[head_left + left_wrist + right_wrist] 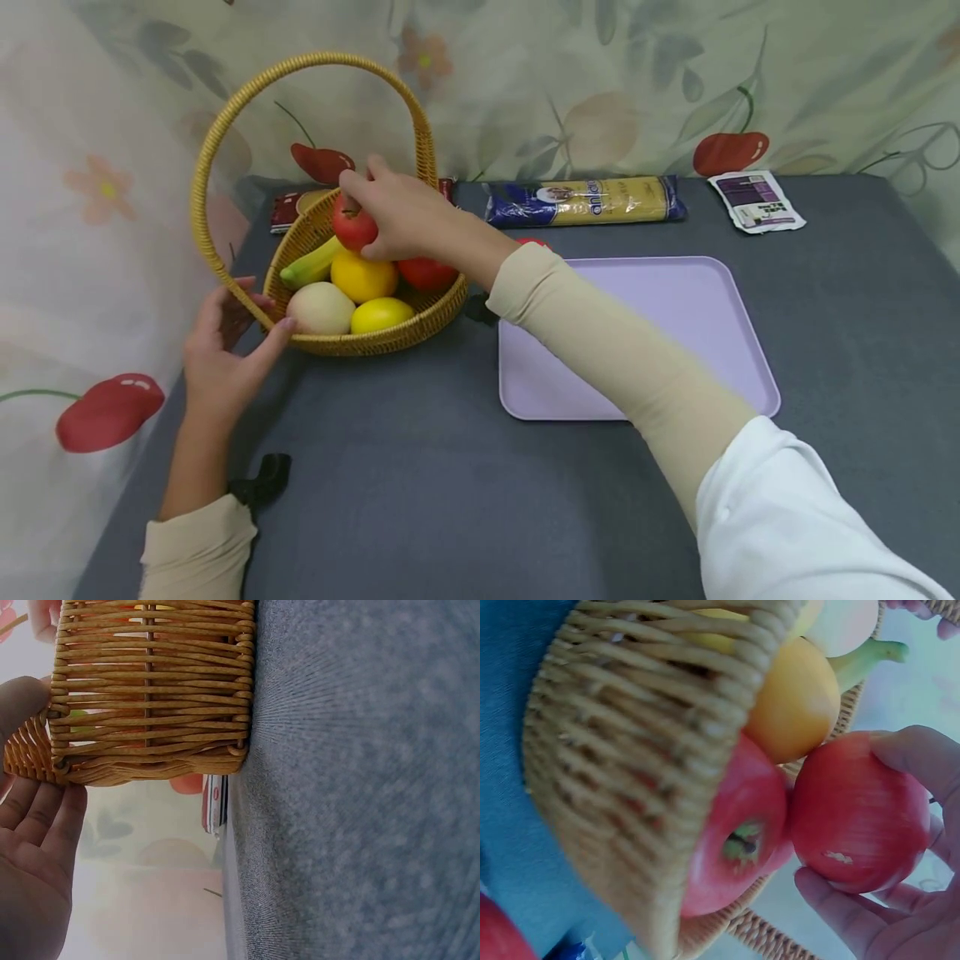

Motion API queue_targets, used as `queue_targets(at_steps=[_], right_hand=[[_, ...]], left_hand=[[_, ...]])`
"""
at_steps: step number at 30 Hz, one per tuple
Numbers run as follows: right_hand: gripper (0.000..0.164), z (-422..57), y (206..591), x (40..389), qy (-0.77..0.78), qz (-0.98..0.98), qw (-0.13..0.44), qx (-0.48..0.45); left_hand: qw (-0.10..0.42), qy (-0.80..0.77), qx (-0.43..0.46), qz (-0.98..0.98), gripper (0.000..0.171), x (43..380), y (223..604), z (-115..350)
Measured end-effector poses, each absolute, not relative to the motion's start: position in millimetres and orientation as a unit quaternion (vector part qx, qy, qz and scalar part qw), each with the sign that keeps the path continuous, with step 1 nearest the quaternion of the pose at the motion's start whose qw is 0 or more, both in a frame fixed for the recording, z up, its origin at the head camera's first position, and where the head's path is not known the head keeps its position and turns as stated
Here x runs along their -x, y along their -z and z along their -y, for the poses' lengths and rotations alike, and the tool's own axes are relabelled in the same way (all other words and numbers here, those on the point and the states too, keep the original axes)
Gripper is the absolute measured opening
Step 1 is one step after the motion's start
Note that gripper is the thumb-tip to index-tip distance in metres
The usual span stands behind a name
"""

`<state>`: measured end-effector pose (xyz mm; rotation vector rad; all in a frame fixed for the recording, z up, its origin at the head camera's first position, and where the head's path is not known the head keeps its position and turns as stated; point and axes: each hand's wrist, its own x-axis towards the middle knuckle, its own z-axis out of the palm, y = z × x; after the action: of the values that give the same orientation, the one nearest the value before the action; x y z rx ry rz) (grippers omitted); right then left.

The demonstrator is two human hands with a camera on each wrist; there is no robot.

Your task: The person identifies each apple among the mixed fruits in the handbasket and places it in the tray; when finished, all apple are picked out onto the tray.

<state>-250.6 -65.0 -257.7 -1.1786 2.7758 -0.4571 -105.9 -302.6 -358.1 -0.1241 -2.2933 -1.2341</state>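
In the head view, a wicker basket [375,343] with a tall arched handle stands at the left of the table. My right hand [408,212] grips a red apple [351,229] between thumb and fingers, over the fruit in the basket. The right wrist view shows this apple [862,814] beside a second red apple [739,832]. My left hand [225,346] holds the basket's left rim at the foot of the handle, thumb on the near side. Inside lie a green-yellow banana [311,265], an orange [363,277], a lemon [382,315] and a pale round fruit [321,310].
Right of the basket lies a lilac tray [675,333], partly under my right sleeve. A red thing [532,242] shows at its far left corner, mostly hidden by the arm. Along the back lie a pasta packet [585,202] and a white-and-purple pouch [757,202]. A dark red packet [285,212] is behind the basket.
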Motion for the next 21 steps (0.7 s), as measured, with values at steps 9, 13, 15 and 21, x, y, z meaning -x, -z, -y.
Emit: queue_targets(at_steps=[9,13,15,21], right_hand=[[0.053,51,261,239,0.171,-0.902,0.041,0.393],[0.054,48,263,233,0.184,-0.901,0.04,0.391],[0.053,45,264,231,0.2,-0.899,0.044,0.387],[0.048,39,269,219,0.266,-0.878,0.078,0.39]], left_hand=[[0.261,0.459,0.048,0.848,0.063,105,358,301],[0.265,0.459,0.048,0.847,0.064,105,358,301],[0.265,0.457,0.048,0.847,0.064,105,358,301],[0.27,0.458,0.048,0.846,0.061,103,354,296]])
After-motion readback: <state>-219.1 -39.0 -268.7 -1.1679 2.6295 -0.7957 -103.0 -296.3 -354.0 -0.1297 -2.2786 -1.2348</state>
